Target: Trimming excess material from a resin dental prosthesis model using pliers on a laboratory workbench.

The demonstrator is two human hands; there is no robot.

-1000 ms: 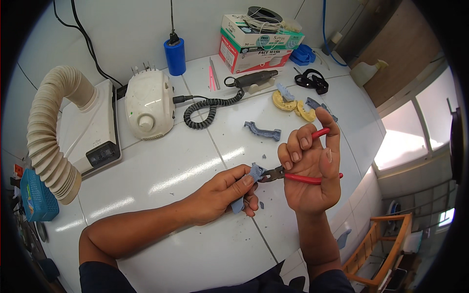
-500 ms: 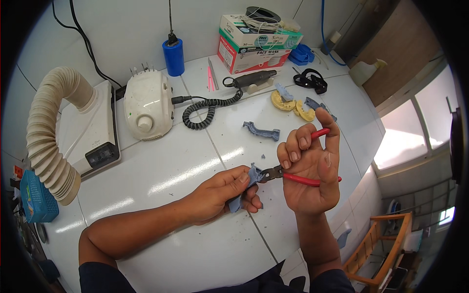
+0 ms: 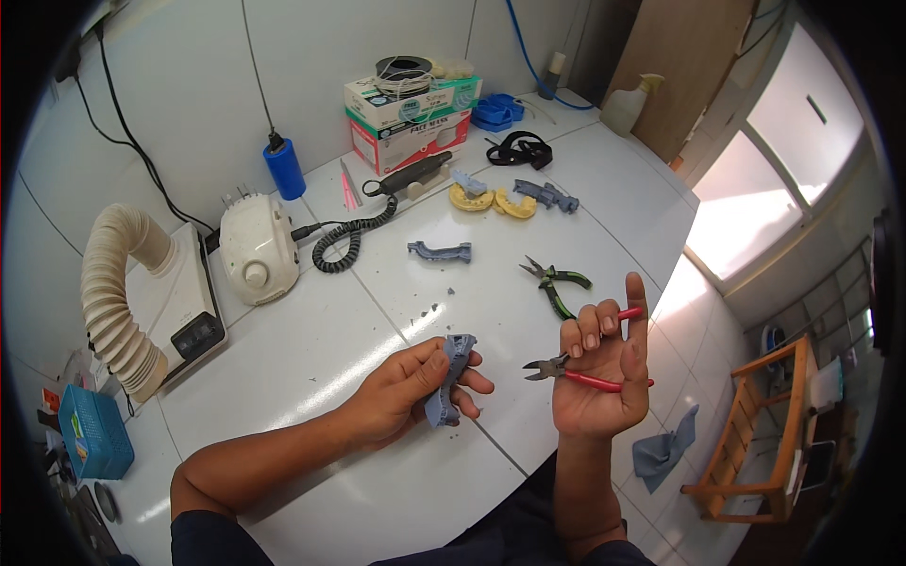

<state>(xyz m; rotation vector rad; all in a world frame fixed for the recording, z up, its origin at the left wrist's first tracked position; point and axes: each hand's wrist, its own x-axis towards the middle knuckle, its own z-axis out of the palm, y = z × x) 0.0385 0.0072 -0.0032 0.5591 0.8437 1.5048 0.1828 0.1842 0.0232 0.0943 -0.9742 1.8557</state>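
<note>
My left hand [image 3: 401, 391] grips a long grey-blue moulded piece [image 3: 442, 396], its top end upright between thumb and fingers. My right hand [image 3: 604, 396], palm up, holds red-handled cutters [image 3: 545, 369], whose jaws point left, apart from the piece. Just above my right hand lie green-handled pliers [image 3: 552, 288]. Small grey crumbs dot the white tiled worktop [image 3: 349, 396] around another moulded piece [image 3: 440, 253]. Farther back are two yellow dental models [image 3: 514, 206] with further grey-blue pieces [image 3: 545, 194] beside them.
An extraction hose [image 3: 118, 292] and a white drill unit [image 3: 253, 255] with coiled cord stand left, near a blue basket [image 3: 94, 439]. Behind are stacked boxes [image 3: 406, 137], black straps [image 3: 519, 151] and a spray bottle [image 3: 623, 113]. A wooden stool [image 3: 746, 434] stands beyond the right edge.
The view has shifted. The cutters' jaws have come away from the grey-blue piece, leaving a gap between my hands. The green-handled pliers, formerly hidden, now show above my right hand.
</note>
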